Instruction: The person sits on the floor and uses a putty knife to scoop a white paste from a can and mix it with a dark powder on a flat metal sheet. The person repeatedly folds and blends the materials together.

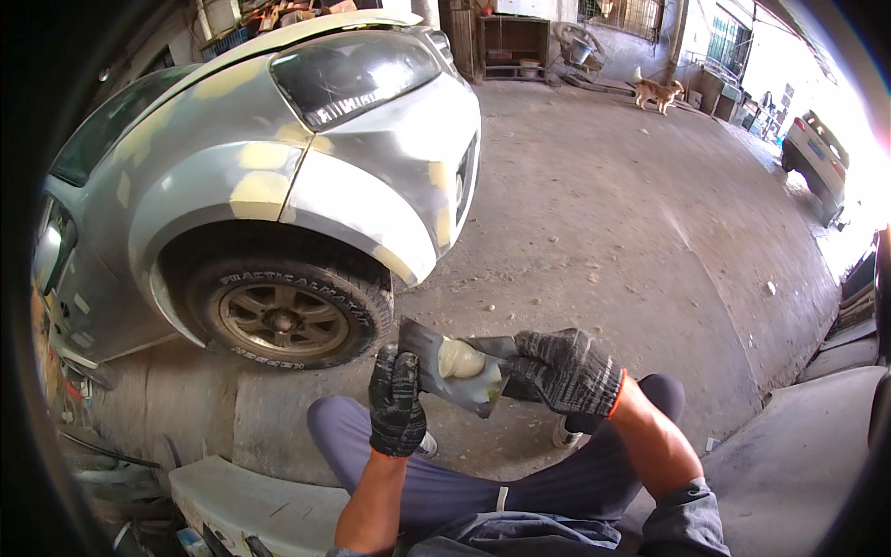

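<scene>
My left hand, in a dark knitted glove, grips the left edge of a dark flat plate. A mound of pale cream paste, which looks like body filler, lies on the plate, with smears near its lower right. My right hand, gloved alike, is shut on a dark flat spreader whose blade is at the plate's right side. Ahead to the left stands a grey car body with several pale yellow filler patches around the wheel arch.
The car's front tyre is just beyond my left hand. Loose car panels lie at the lower left and right. A dog stands on the concrete floor farther back. A white car is at the far right.
</scene>
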Tool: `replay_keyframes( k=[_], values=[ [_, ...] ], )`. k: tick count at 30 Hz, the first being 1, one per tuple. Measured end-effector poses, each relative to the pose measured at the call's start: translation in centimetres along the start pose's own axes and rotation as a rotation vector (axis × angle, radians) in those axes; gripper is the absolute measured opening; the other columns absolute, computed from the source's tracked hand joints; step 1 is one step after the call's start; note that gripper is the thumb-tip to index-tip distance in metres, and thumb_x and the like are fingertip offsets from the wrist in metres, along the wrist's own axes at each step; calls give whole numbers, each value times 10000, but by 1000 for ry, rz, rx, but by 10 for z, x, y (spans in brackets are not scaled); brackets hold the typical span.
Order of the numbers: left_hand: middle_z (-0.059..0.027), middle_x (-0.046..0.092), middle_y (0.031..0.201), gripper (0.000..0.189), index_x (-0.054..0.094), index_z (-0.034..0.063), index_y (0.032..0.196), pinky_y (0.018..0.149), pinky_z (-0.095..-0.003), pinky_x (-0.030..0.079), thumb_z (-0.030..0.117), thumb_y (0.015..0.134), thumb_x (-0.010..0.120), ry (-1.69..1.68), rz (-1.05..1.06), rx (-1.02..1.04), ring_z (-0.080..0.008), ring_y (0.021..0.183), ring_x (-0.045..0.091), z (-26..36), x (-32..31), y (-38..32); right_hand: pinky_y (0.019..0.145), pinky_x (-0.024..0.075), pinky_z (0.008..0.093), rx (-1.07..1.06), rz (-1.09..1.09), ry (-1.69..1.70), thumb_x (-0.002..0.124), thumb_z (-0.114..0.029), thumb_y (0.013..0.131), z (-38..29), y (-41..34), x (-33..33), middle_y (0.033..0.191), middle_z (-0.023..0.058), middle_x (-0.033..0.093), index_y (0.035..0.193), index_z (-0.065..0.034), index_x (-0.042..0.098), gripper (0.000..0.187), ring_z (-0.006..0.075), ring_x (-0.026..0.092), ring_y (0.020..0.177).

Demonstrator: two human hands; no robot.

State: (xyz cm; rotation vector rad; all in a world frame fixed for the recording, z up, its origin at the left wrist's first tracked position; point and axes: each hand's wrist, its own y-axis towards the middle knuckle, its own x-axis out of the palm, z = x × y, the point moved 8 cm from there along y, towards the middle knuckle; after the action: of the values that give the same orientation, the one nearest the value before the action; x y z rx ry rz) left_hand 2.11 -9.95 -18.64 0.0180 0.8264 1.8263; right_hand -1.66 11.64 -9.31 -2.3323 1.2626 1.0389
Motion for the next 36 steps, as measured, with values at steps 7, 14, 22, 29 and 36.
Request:
replay_keyframes(
  k=[7, 14, 22, 29, 36],
  values=[
    [-256, 501, 1202, 384, 479, -38, 1215, 964, -448, 400, -72, 834, 453, 739, 96, 386, -398, 1079, 514, 53, 16, 5, 723, 454, 425, -484, 466, -559, 573, -91, 712, -51, -22, -2, 897, 94, 610, 950, -80, 636, 246, 297, 573, 854],
    [-337, 491, 1167, 428, 481, -103, 1175, 842, -474, 443, -55, 750, 500, 829, 135, 523, -433, 998, 544, 67, 26, 2, 726, 437, 395, -410, 480, -532, 561, -144, 722, -41, -19, 5, 965, 95, 602, 1002, -79, 635, 297, 269, 566, 871],
    [-274, 524, 1174, 401, 504, -81, 1183, 932, -463, 424, -97, 782, 486, 682, 77, 534, -411, 1071, 528, 65, 26, 0, 688, 438, 414, -419, 581, -401, 592, -74, 697, -31, -16, -6, 923, 115, 609, 1006, -79, 633, 312, 287, 568, 795],
    [-291, 511, 1178, 429, 534, -76, 1160, 958, -467, 406, -121, 739, 467, 460, 35, 462, -424, 1082, 516, 55, 7, 10, 814, 460, 403, -362, 257, -129, 525, -13, 679, -8, 1, -16, 1030, 130, 632, 1071, -92, 629, 414, 289, 594, 944],
    [-291, 499, 1199, 319, 511, -95, 1165, 957, -451, 405, -71, 850, 466, 507, 149, 283, -406, 1081, 517, 38, -5, 12, 796, 456, 401, -218, 473, -223, 539, -18, 715, 12, -12, -24, 948, 141, 631, 1044, -56, 624, 343, 294, 592, 888]
  ],
)
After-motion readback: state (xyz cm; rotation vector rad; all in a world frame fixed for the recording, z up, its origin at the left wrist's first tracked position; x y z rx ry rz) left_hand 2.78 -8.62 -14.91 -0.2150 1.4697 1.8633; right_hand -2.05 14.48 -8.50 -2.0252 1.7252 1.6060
